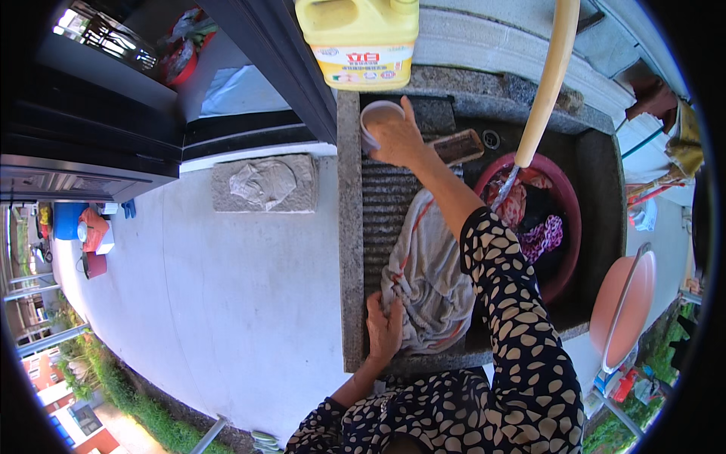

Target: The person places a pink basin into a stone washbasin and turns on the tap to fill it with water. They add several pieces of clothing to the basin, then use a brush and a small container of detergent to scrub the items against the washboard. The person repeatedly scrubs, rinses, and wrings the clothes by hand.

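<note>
My right hand (397, 140) reaches to the far left corner of a stone wash trough (350, 250), its fingers around a white round tub (372, 113). What the tub holds is hidden by the hand. Near the trough's front left, my left hand (384, 329) grips the edge of a wet greyish-white cloth (435, 280) with orange stripes. The cloth lies bunched over the ribbed washboard slope (378, 212). Just right of my right wrist rests a wooden scrub brush (456, 147).
A pale hose (550, 83) runs water into a red basin (575, 219) of dark, red and purple patterned clothes. Behind the trough stands a yellow detergent jug (359, 41). A pink basin (620, 306) is at the right. On the left, a rag (262, 184) covers a stone slab (302, 198).
</note>
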`<action>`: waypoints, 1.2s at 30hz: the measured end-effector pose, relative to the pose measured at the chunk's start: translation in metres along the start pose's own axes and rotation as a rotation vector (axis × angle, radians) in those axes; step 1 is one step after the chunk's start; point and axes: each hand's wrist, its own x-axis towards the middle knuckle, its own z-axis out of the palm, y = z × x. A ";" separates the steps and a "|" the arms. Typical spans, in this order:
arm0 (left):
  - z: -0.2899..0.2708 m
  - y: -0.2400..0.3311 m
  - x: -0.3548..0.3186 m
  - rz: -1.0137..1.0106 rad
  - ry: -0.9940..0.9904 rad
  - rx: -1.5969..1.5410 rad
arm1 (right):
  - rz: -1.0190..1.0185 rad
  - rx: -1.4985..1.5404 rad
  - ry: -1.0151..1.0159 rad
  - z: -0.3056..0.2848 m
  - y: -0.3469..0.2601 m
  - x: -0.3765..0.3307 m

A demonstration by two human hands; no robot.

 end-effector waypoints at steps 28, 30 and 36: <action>-0.009 -0.004 -0.009 0.341 -0.071 0.361 | -0.045 0.421 0.137 -0.043 -0.132 -0.292; -0.011 -0.006 -0.009 0.364 -0.065 0.383 | -0.083 0.494 0.077 -0.050 -0.141 -0.296; -0.023 -0.007 -0.010 0.304 -0.159 0.402 | 0.048 0.216 -0.011 -0.042 -0.089 -0.249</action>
